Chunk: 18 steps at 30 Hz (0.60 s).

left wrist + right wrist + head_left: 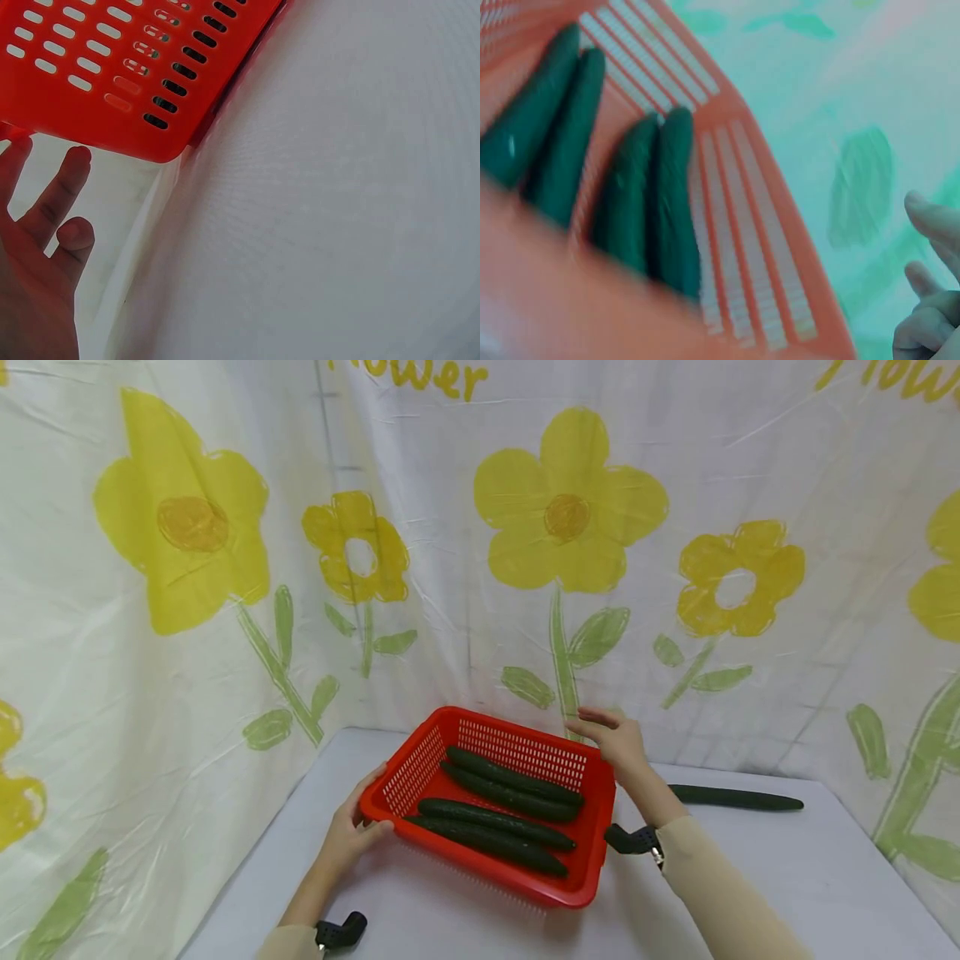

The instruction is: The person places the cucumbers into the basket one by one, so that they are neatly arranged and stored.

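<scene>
A red plastic basket (517, 887) with slotted walls sits askew on the white table, several dark green cucumbers (495, 852) lying lengthwise in it. At its left corner is my left hand (351, 833), thumb by the front rim and fingers along the left side. In the left wrist view, spread fingers (52, 202) reach the rim of the basket (112, 124); some are hidden. My right hand (618, 745) is at the back right corner, fingers extended over it. The right wrist view has those fingers (930, 225) loosely bent, away from the basket wall (761, 187).
One more cucumber (738, 797) lies on the table (750, 877) to the right, partly behind my right forearm. A white curtain (442, 643) printed with yellow flowers hangs along the back and left. Wrist cameras (633, 840) stick out from both wrists.
</scene>
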{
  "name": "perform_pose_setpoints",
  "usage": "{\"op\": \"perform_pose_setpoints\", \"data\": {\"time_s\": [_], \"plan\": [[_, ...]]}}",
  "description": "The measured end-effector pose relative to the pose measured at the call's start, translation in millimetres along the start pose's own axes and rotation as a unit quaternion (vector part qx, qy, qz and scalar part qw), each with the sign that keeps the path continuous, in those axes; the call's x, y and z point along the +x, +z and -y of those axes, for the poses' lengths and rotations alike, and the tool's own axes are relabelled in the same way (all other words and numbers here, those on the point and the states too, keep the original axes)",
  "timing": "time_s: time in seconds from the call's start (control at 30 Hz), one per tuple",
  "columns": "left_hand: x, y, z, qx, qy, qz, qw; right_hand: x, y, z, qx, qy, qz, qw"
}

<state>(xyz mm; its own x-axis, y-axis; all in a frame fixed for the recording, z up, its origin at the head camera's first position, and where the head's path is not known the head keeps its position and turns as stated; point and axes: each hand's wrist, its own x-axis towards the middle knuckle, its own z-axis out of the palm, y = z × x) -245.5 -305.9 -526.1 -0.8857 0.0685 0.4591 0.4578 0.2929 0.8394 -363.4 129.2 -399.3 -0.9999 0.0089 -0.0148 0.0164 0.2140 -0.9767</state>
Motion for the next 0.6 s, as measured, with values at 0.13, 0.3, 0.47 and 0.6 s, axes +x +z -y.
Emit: {"op": "perform_pose_setpoints", "data": {"time_s": [0.13, 0.3, 0.47, 0.6], "plan": [[0.4, -0.1, 0.3, 0.001, 0.008, 0.001, 1.0000, 0.0, -38, -14, -0.043, -0.007, -0.031, 0.9986], [0.8, -0.7, -1.0, -0.001, 0.015, -0.003, 0.9999, -2.8, -72, -35, -0.083, -0.005, -0.042, 0.9957], [1.0, -0.7, 0.3, -0.010, 0.006, -0.002, 0.9999, -5.7, -99, -58, -0.105, 0.012, -0.039, 0.9937], [0.6, 0.8, 0.8, -0.012, 0.003, 0.002, 0.9999, -8.9, -117, -78, -0.125, 0.032, -0.051, 0.9903]]}}
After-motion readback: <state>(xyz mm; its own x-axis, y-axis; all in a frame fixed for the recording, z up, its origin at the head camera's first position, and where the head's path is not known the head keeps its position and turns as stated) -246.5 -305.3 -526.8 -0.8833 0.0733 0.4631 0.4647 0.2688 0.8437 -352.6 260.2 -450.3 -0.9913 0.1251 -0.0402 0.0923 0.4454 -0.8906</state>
